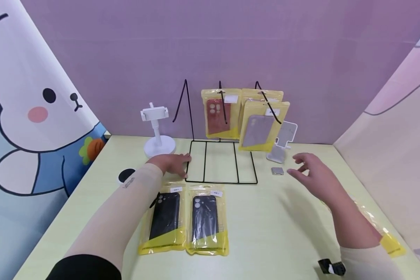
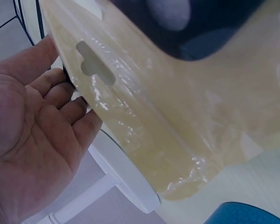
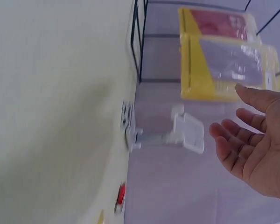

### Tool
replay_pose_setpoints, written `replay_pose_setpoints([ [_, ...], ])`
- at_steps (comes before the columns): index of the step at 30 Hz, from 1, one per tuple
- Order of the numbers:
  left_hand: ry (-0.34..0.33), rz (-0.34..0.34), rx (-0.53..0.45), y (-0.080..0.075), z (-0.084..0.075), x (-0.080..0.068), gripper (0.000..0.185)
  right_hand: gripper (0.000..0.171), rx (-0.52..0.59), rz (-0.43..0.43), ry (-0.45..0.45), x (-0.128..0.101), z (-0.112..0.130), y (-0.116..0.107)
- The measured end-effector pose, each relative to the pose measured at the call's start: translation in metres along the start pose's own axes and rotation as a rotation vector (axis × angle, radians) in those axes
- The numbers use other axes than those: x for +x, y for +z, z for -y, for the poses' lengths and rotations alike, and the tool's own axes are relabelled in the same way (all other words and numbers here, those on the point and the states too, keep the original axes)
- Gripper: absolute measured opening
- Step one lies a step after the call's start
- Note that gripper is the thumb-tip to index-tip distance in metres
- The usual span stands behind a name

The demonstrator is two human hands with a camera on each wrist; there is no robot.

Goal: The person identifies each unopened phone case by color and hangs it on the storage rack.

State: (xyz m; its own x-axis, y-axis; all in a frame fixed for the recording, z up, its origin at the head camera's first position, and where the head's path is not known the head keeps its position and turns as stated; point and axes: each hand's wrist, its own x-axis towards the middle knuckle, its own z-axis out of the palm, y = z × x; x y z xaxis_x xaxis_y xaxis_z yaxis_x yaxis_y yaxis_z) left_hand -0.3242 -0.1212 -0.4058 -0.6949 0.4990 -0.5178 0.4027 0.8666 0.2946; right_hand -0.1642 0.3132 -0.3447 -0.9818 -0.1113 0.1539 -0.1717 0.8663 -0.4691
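My left hand [image 1: 170, 163] lies flat, released, on the rack [image 1: 221, 161] base, right hand [image 1: 309, 171] loose, holding nothing, near the small square [image 1: 277, 170]; a careless nudge could topple the hanging packets [image 1: 262, 124].

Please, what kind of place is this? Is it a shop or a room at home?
Probably a staged tabletop booth set up like a small phone-accessory display, not a real shop. A black wire rack carries phone cases in yellow retail bags, a white phone stand stands beside it, and cartoon-printed backdrop panels enclose the table.
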Motion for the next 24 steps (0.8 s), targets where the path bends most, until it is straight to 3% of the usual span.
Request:
replay_pose_setpoints([
  [9,0.001,0.0,-0.007,0.001,0.0,0.0,0.085,0.065,-0.06,0.026,0.095,-0.017,-0.05,-0.019],
  [24,-0.013,0.0,-0.038,0.001,0.002,0.001,0.085,0.085,-0.24,0.267,0.3,-0.031,-0.144,-0.035],
])
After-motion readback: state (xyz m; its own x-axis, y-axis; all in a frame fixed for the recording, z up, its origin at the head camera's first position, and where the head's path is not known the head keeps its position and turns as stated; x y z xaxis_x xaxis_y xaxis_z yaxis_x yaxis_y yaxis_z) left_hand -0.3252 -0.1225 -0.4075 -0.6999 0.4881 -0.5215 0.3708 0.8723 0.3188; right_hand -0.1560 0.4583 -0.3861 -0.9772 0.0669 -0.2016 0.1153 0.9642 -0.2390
